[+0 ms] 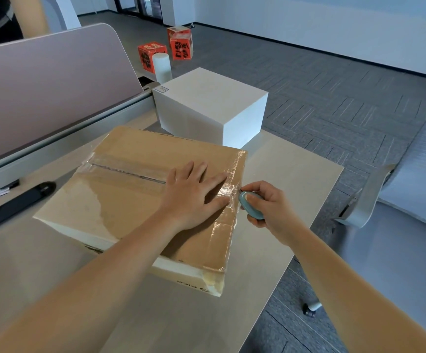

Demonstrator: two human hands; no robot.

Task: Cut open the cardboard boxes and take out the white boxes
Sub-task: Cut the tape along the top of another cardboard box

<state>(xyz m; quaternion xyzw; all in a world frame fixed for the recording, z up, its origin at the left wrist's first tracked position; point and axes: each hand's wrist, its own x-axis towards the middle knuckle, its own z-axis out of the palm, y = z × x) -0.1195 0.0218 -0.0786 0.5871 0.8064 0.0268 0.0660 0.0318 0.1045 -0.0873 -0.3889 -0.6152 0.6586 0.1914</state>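
My left hand [194, 194] lies flat, fingers straight and spread, pressing on top of the cardboard box [130, 200], which sits on the desk [283, 187] in front of me with clear tape along its centre seam and right edge. My right hand [265, 205] grips a small blue-grey cutter [251, 205], thumb on top, its tip touching the taped right edge of the box where the seam ends. A white box [212, 105] stands on the desk just behind the cardboard one. Two red cartons [166, 49] and a white cylinder [161, 66] sit farther back.
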